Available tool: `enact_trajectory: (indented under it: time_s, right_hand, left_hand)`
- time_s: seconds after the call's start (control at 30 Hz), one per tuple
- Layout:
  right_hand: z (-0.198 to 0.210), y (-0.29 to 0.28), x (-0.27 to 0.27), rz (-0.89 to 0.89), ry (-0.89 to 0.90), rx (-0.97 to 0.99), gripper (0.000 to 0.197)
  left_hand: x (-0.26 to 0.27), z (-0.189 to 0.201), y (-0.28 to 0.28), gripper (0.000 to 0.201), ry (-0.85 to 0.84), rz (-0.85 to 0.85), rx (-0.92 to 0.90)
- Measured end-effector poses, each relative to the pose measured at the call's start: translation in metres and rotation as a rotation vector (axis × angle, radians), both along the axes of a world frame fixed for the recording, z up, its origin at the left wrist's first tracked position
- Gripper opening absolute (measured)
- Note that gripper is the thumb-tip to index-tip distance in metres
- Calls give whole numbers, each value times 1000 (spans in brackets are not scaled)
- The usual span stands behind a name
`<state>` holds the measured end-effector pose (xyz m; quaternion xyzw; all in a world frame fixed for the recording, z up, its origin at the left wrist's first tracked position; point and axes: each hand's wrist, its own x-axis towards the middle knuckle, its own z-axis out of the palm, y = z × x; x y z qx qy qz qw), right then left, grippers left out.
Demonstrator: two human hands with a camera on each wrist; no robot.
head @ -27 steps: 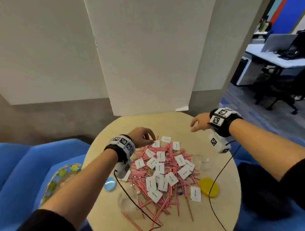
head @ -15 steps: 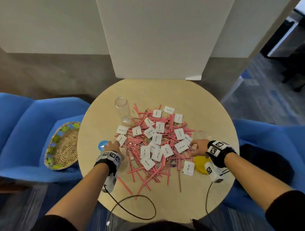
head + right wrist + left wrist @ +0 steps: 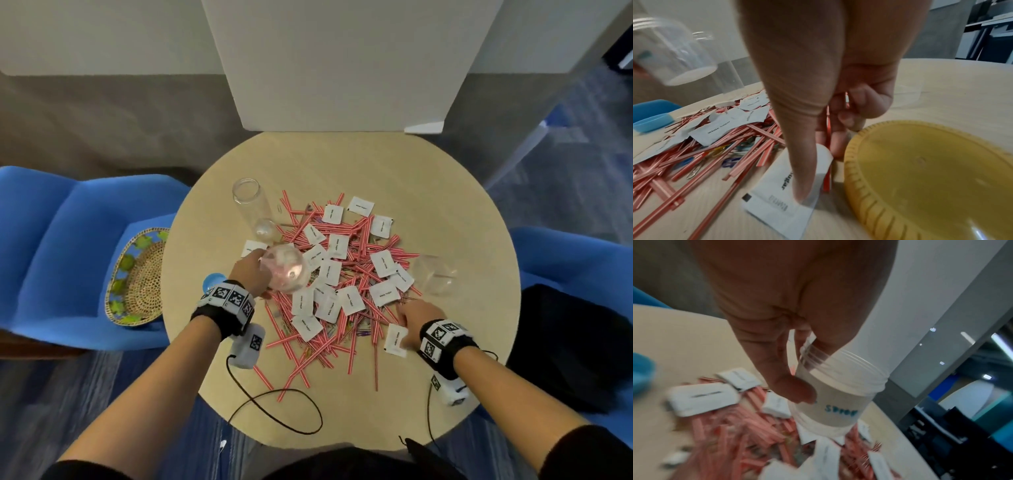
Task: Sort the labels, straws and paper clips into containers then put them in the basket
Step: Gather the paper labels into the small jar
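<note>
Sorting is just being started: a clear jar [image 3: 287, 272] is being gripped by the left hand [image 3: 249, 274] at nine o'clock of the pile [image 3: 346, 274], while a label [image 3: 785, 191] is being pinched by the right hand [image 3: 416, 313] at five o'clock. Next, the label is probably being carried to the jar's mouth.

Head view: right hand [image 3: 416, 313] covers the yellow lid [image 3: 931, 178], which the right wrist frame's edge also crops. Left wrist view is motion-blurred; blue writing on the jar [image 3: 840, 402] is unreadable. Paper clips [image 3: 729, 152] are mostly buried under straws [image 3: 346, 277] beside that lid.
</note>
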<state>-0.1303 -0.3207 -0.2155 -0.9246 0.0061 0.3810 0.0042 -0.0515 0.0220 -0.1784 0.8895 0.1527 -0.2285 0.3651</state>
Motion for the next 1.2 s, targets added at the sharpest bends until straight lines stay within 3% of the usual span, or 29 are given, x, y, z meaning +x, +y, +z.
enact_trajectory:
  time_s: [0.17, 0.3, 0.43, 0.57, 0.77, 0.97, 1.07, 1.2]
  right_hand:
    - [-10, -9, 8, -65, 55, 94, 24]
    - [-6, -25, 32, -196, 56, 329, 21]
    - [6, -35, 65, -346, -99, 530, 20]
    - [7, -32, 94, -317, -151, 550, 9]
    - [0, -18, 106, -267, -154, 496, 13]
    - [-7, -17, 123, -261, -306, 422, 22]
    - [-14, -12, 124, -215, -322, 408, 21]
    - [-26, -7, 116, -195, -303, 408, 21]
  left_hand:
    - [67, 14, -52, 41, -17, 98, -189]
    - [123, 12, -73, 41, -115, 180, -161]
    - [157, 5, -83, 46, -115, 233, -106]
    - [185, -13, -89, 56, -76, 366, -89]
    - [201, -29, -91, 61, 83, 424, 1]
    - [192, -33, -89, 71, 1, 627, -249]
    - [163, -29, -94, 51, -46, 503, -237]
    - [138, -36, -108, 39, 7, 12, -25]
